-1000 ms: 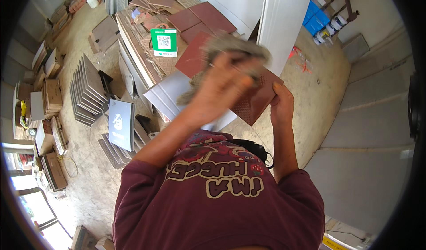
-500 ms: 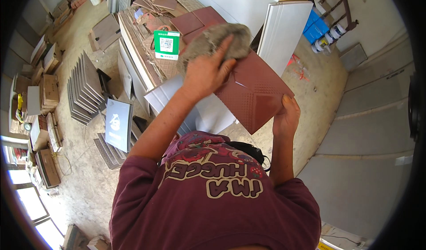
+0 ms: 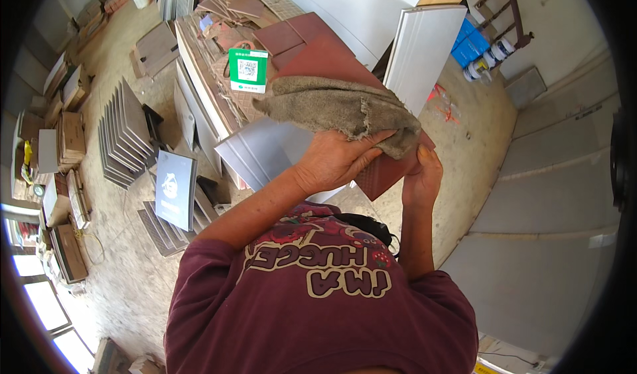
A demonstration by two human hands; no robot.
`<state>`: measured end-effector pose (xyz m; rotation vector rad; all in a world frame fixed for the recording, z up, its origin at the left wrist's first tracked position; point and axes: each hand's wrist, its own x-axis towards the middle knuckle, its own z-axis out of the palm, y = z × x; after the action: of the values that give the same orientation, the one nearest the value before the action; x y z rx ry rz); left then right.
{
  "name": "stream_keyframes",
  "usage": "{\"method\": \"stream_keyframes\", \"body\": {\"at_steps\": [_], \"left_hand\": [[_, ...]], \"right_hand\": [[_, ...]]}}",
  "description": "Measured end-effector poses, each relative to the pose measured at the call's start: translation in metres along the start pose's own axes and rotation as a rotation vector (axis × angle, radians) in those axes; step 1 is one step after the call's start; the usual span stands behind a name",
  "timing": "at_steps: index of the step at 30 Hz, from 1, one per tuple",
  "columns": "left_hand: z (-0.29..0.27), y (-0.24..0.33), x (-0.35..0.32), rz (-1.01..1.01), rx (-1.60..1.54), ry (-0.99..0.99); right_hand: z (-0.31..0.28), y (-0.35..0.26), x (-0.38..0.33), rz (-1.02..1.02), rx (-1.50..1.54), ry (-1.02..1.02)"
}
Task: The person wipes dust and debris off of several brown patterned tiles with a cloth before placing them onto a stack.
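My left hand presses a grubby grey-brown cloth onto a reddish-brown tile, its fingers closed on the cloth near the tile's right end. The cloth spreads across the middle of the tile and hides much of its face. With thumb on top, my right hand grips the tile's right-hand edge; its other fingers are mostly hidden underneath. The tile slants away from me, its far end close to more red tiles on the cluttered bench.
A green code card stands on the bench among tile pieces. Racks of grey tile samples and a dark board are to the left. A pale panel leans at right; blue boxes and white tubs lie beyond it.
My left hand has swept the cloth from the tile's far part toward its near right end, and the cloth has spread out. My right hand keeps its hold on the edge.
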<state>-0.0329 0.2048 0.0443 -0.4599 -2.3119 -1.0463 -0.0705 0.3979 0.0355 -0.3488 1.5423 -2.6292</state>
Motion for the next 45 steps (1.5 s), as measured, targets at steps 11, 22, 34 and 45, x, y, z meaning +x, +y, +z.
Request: {"method": "stream_keyframes", "body": {"at_steps": [11,22,34,45], "left_hand": [[-0.049,-0.037,0.038,-0.106,0.196,0.24],[-0.045,-0.091,0.013,-0.355,-0.468,0.77],[-0.038,-0.053,-0.007,-0.755,-1.693,0.628],[-0.04,-0.04,0.003,-0.859,-1.606,0.629]], "right_hand": [[0.003,-0.012,-0.012,-0.049,0.037,0.034],[-0.006,-0.018,-0.012,-0.023,-0.039,0.047],[-0.005,-0.015,-0.005,-0.064,-0.005,0.079],[0.007,-0.004,-0.018,-0.014,0.06,-0.033]]}}
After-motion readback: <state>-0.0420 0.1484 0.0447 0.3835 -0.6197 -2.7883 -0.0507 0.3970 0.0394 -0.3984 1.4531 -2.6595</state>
